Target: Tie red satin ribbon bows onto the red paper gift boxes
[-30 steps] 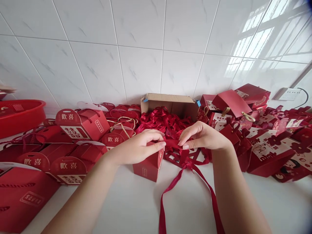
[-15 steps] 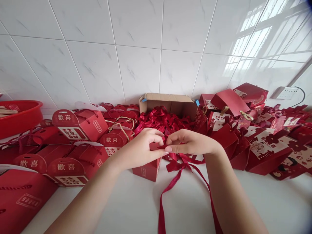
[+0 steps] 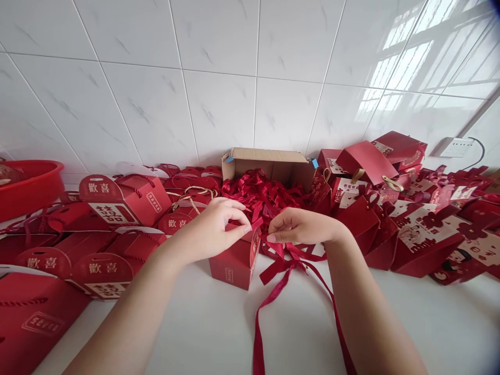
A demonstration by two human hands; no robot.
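My left hand [image 3: 214,229] is over the top of a small red gift box [image 3: 230,263], fingers curled and thumb tip at a piece of red ribbon. To its right, my right hand [image 3: 307,226] is bent at the wrist, thumb and fingers closed on red ribbon beside the box. What lies between the fingertips is partly hidden. From under my right hand, a long red ribbon [image 3: 265,307] trails down the white table in two tails. Just behind my hands, a heap of red ribbons [image 3: 265,190] spills from a cardboard box [image 3: 269,154].
Red gift boxes with cord handles [image 3: 125,200] crowd the left side, near a red plastic basin [image 3: 31,190]. Several red gift boxes [image 3: 422,239] are piled at the right. A white tiled wall [image 3: 219,109] stands behind, with a power socket [image 3: 455,147] on it.
My hands, fingertips together before, have moved apart. The left went left and slightly up; the right stayed near its place. The top of the box between them shows more now.
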